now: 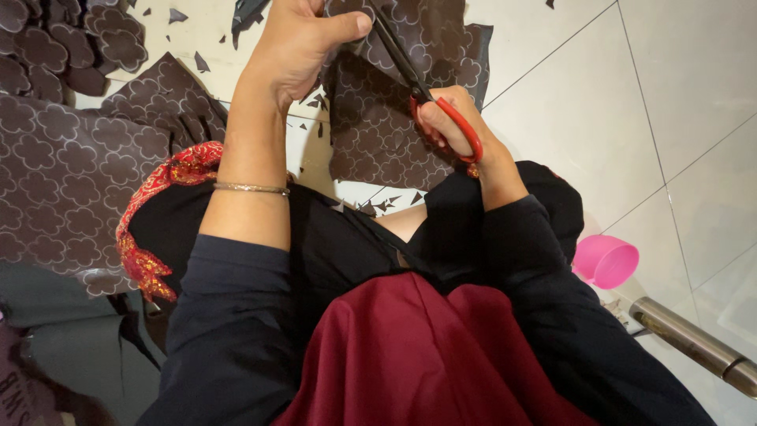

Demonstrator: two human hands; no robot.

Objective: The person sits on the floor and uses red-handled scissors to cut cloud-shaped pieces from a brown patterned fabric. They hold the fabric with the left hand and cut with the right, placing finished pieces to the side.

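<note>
From your head view, your left hand (296, 47) pinches the thin dark-brown flower-patterned sheet (378, 118) at twelve o'clock, while your right hand (457, 130) is closed through the red-handled scissors (426, 95). The sheet looks light and floppy; grip near the cut line.

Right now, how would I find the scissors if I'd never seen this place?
Start at the white tiled floor, then find the dark brown sheet printed with cloud-like outlines near the top middle. The scissors lie across it, gripped in the right hand while the left hand holds the sheet. Their bright red handle loops stand out from all that brown.
</note>
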